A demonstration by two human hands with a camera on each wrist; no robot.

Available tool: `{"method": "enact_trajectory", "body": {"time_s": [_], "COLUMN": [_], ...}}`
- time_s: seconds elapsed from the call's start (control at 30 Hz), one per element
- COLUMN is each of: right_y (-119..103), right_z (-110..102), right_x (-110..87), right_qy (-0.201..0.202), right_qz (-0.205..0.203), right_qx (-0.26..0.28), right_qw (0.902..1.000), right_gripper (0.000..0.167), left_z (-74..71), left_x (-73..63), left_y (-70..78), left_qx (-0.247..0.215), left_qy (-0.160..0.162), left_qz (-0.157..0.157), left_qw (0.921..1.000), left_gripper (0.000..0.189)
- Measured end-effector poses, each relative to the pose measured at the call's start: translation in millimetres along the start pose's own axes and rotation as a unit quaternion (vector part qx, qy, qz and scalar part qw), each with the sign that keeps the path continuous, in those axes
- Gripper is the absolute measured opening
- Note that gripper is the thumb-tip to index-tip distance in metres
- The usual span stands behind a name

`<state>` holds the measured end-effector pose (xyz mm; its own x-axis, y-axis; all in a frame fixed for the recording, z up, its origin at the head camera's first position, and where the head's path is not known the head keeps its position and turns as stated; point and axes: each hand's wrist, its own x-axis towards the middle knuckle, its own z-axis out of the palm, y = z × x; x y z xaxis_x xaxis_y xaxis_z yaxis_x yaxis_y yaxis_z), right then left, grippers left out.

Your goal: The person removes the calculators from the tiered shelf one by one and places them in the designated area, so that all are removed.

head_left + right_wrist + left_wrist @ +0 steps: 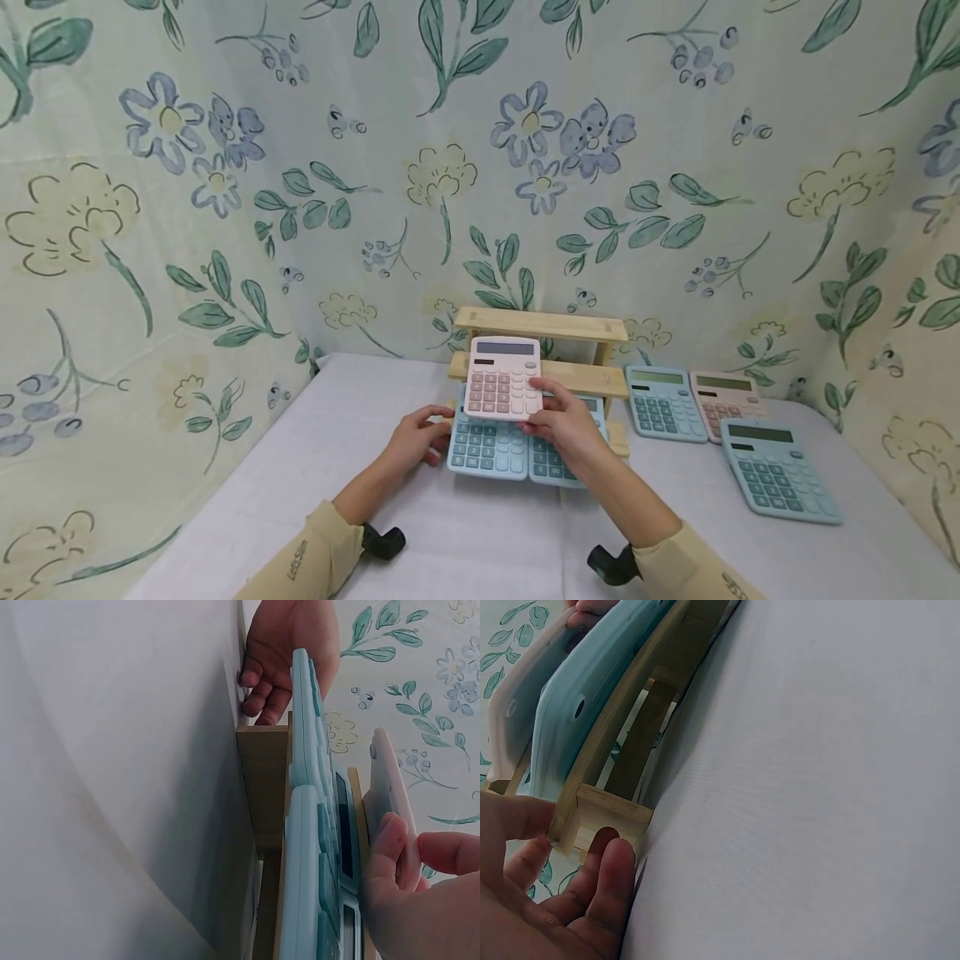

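Note:
My right hand (564, 421) pinches a pink calculator (501, 379) at its lower right edge. The thumb and fingers lie on opposite faces of its edge in the right wrist view. This calculator stands tilted against the middle slat of a tiered wooden rack (542, 323). Below it, two blue calculators (489, 450) lean side by side on the lower tier, partly covered by the pink one and my right hand. At the rack's lower left end, my left hand (414, 437) grips the wood, thumb on the front rail and fingers curled around the end piece (615, 810).
Right of the rack, a blue calculator (666, 404) and a pink calculator (723, 387) lie on the white-covered table (300, 483). Another blue calculator (780, 471) lies nearer, overlapping the pink one. A floral curtain (450, 167) hangs close behind the rack.

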<state>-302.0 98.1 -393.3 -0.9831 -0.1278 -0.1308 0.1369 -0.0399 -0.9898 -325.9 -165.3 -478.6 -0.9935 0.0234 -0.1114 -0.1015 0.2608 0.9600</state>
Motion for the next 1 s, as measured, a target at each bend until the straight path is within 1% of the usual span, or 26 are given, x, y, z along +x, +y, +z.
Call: {"method": "enact_trajectory", "body": {"time_s": [0.33, 0.5, 0.67, 1.0], "right_y": [0, -1, -1, -4], "right_z": [-8, -13, -21, -37], "right_x": [-8.4, -11.3, -14.7, -24.6], "right_qy": [-0.011, -0.003, -0.003, -0.005], "right_qz": [-0.003, 0.006, 0.006, 0.005], "right_qx": [-0.001, 0.001, -0.003, -0.008], "right_qw": [0.9999, 1.0, 1.0, 0.9999], "right_gripper": [0.064, 0.063, 0.063, 0.064], "left_z": [-0.2, -0.9, -1.0, -1.0], "left_x": [-1.1, -1.2, -0.7, -3.1], "left_y": [1.2, 1.0, 2.3, 3.0], "left_qx": [-0.005, -0.005, -0.007, -0.01], "left_qy": [0.0, -0.001, 0.0, 0.004], "left_qz": [0.005, 0.006, 0.001, 0.007], "left_qw": [1.0, 1.0, 1.0, 0.9999], "left_gripper": [0.033, 0.033, 0.033, 0.031]}}
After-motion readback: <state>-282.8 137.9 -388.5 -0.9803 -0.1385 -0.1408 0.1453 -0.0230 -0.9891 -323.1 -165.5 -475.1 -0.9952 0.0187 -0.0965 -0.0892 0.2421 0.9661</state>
